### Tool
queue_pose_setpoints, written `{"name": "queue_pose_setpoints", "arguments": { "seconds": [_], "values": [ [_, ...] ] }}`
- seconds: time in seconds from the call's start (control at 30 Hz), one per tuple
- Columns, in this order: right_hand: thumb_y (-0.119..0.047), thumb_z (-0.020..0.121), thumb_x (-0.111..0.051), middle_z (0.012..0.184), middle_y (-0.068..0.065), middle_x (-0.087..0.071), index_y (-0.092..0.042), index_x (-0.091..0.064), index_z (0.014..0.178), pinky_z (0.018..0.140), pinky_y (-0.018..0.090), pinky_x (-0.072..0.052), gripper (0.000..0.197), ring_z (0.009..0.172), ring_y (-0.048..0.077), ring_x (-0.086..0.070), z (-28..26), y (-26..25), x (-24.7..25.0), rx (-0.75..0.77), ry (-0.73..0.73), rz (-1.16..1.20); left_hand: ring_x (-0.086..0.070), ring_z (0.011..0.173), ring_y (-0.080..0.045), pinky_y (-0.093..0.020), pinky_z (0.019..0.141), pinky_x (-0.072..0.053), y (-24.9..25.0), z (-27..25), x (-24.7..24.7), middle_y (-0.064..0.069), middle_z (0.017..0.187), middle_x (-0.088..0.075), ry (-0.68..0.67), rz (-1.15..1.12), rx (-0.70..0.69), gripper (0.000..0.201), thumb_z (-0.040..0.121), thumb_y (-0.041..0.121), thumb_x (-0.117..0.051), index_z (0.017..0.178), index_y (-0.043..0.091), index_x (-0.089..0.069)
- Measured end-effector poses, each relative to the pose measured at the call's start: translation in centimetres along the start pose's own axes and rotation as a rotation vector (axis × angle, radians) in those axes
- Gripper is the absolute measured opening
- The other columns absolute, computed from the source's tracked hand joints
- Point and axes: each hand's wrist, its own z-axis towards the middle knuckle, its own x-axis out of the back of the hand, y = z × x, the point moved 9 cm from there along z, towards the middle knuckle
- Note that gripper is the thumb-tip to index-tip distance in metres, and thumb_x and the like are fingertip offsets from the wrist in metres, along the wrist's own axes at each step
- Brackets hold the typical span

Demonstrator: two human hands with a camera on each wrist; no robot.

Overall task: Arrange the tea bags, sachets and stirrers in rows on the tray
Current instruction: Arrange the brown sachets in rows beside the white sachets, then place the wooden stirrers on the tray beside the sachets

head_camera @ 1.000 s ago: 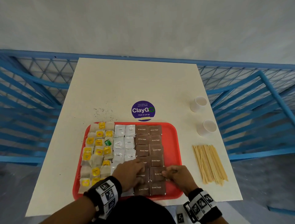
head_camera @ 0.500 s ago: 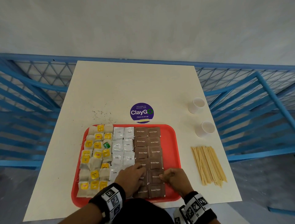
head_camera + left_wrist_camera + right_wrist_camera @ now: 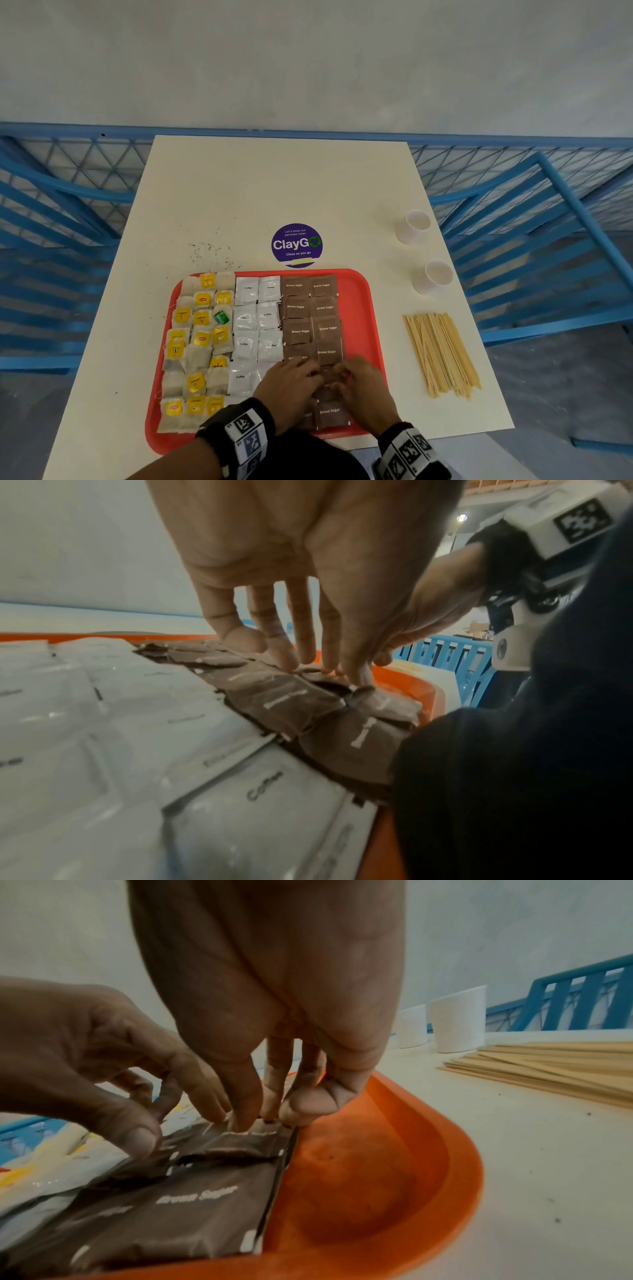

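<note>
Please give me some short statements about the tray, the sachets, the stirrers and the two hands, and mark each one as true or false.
1. The wooden stirrers lie on the red tray. False: they lie on the table, to the right of the tray.
2. The brown sugar sachets lie right of the white coffee sachets. True.
3. Both the left hand and the right hand are over the brown sugar sachets. True.
4. The two paper cups stand on the tray. False: they stand on the table, beyond the stirrers.
5. The tea bags fill the tray's right side. False: they are on its left side.
</note>
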Motion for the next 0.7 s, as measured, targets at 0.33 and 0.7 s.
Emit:
{"name": "queue_pose_setpoints", "arguments": {
  "seconds": [0.33, 0.7],
  "values": [
    [-0.028, 0.083, -0.075, 0.067, -0.010, -0.068, -0.027, -0.065, 0.067, 0.063, 0.021, -0.050, 0.019, 0.066, 0.007, -0.063, -1.8, 2.5, 3.5, -0.121, 0.175, 0.188, -0.056, 0.104, -0.005, -0.022, 0.083, -0.045, -2.0, -1.7, 2.1, 0.018, 0.112, -0.057, 0.110, -0.346, 0.143, 0.021, 0.098, 0.046, -0.046, 0.106, 0.032, -0.061],
    [-0.033, 0.092, -0.062, 0.110, 0.012, -0.064, -0.011, -0.062, 0.106, 0.090, 0.040, -0.049, 0.026, 0.101, 0.029, -0.058, -1.7, 18.8, 15.1, -0.586, 0.360, 0.056, -0.065, 0.069, -0.007, -0.021, 0.062, -0.051, 4.0, 9.4, 3.3, 0.001, 0.079, -0.070, -0.176, -1.044, 0.300, 0.023, 0.095, 0.029, -0.063, 0.096, 0.007, -0.067]
  ]
}}
